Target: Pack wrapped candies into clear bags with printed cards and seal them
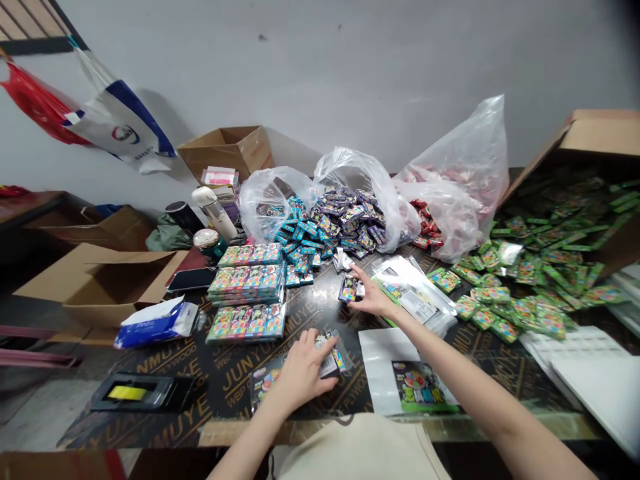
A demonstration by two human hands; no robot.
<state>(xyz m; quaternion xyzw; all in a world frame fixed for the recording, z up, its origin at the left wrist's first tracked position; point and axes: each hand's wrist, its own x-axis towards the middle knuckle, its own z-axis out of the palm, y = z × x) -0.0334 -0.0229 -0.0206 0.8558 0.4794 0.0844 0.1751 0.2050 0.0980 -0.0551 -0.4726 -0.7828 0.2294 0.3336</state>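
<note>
My left hand [305,367] lies with its fingers spread over a clear plastic bag [263,385] and small packets [327,363] with black, white and blue print, partly hidden beneath it. Farther forward, my right hand [373,295] has its thumb and forefinger around a small purple packet [349,289] at the table surface. A silvery white packet [342,260] is at its forefinger tip. Behind that hand is a heap of purple packets [353,217], with blue packets [300,243] spilling out beside it. Stacked flat packs of colourful packets [247,283] stand left of my hands.
Clear bags hold red packets [426,223] at the back. Green packets [530,293] spill from a carton [607,133] on the right. Printed pouches [415,293] and a white sheet [383,373] lie near my right arm. A tape dispenser [143,392], phone [191,280] and flask [215,210] are left.
</note>
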